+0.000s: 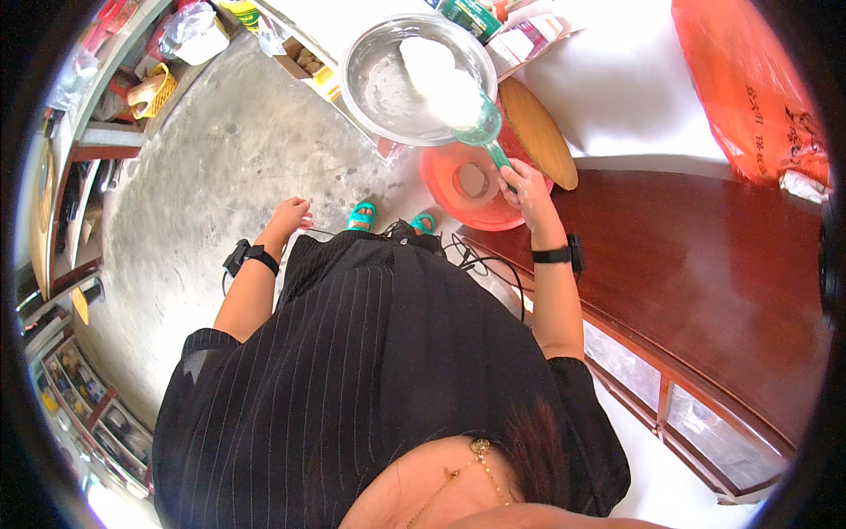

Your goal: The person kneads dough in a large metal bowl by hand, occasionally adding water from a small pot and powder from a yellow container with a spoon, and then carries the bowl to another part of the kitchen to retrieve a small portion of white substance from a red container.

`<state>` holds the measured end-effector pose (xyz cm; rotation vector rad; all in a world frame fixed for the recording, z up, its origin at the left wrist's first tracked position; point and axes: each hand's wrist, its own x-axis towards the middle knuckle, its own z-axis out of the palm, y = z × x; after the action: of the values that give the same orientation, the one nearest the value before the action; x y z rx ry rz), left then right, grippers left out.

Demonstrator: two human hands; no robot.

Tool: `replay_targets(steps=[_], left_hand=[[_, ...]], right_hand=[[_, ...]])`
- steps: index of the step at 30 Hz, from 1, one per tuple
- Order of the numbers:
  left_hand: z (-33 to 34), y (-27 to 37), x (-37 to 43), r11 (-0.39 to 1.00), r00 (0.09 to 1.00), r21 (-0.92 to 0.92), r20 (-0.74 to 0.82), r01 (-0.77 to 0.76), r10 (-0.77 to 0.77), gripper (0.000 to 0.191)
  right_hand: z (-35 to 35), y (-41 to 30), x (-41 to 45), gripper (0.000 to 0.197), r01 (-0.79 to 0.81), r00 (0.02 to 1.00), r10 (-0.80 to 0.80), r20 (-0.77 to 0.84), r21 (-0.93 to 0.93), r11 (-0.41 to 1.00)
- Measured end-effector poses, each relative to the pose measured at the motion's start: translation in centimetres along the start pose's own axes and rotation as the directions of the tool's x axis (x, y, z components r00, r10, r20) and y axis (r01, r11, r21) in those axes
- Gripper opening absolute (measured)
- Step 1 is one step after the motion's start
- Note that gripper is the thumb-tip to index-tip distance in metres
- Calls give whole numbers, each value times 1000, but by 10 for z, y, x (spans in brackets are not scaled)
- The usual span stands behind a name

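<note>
My right hand (527,193) grips the handle of a green translucent plastic scoop (486,125). The scoop tilts over the near right rim of a round metal basin (370,119), and white powder (439,82) lies in its mouth and in the basin; glare hides where one heap ends and the other begins. Beneath the scoop, partly covered by the basin, is a red plastic basin (439,178) with a round object inside it. My left hand (291,215) hangs above the floor at my left side, empty, its fingers loosely bent.
A round wooden lid (538,132) leans beside the red basin. To the right are a dark red wooden tabletop (674,251) and a red plastic bag (747,86) bearing writing. Boxes (529,40) stand behind the metal basin. Black cables (489,261) loop near my right side. Shelves line the left.
</note>
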<state>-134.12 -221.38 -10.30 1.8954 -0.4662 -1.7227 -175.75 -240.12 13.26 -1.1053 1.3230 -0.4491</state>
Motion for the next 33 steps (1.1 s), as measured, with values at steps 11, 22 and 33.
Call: replay_targets(steps=[11, 22, 33], left_hand=[[-24, -50, -9, 985, 993, -158, -81, 76, -90, 35], [-20, -42, -10, 984, 992, -158, -82, 82, -96, 36], [-21, -37, -9, 989, 991, -112, -86, 95, -104, 33]], right_hand=[[27, -23, 76, 18, 184, 983, -155, 101, -637, 749], [30, -30, 80, 26, 141, 989, -123, 76, -696, 704], [17, -10, 88, 20, -15, 992, 46, 121, -246, 969]])
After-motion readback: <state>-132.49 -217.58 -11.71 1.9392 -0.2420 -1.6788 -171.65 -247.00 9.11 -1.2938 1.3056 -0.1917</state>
